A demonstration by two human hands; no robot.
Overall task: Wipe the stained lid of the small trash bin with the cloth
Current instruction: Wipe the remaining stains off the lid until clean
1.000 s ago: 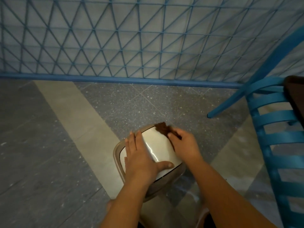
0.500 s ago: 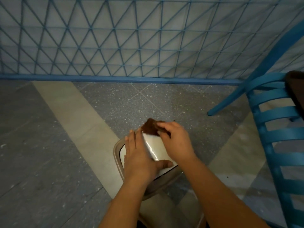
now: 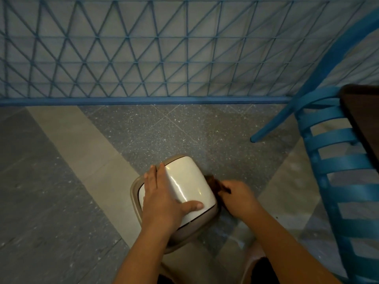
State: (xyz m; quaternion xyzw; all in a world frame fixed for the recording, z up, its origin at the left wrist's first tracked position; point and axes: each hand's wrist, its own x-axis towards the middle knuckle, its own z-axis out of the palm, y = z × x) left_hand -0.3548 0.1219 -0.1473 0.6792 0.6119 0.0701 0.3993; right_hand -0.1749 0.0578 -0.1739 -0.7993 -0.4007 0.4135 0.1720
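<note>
Gripping the brown cloth (image 3: 213,184), the right hand (image 3: 239,198) has shifted from the lid's (image 3: 188,181) far edge to its right side, lower centre of frame. Left hand (image 3: 162,196) stays flat, fingers straight, on the lid.

Looks like a café or restaurant terrace: speckled terrazzo floor (image 3: 184,132) laid in grey and beige bands, closed off by a blue metal railing (image 3: 143,58) of triangular lattice; 1 blue slatted chair (image 3: 336,160) drawn up to a dark wooden table (image 3: 363,111) at the right edge
</note>
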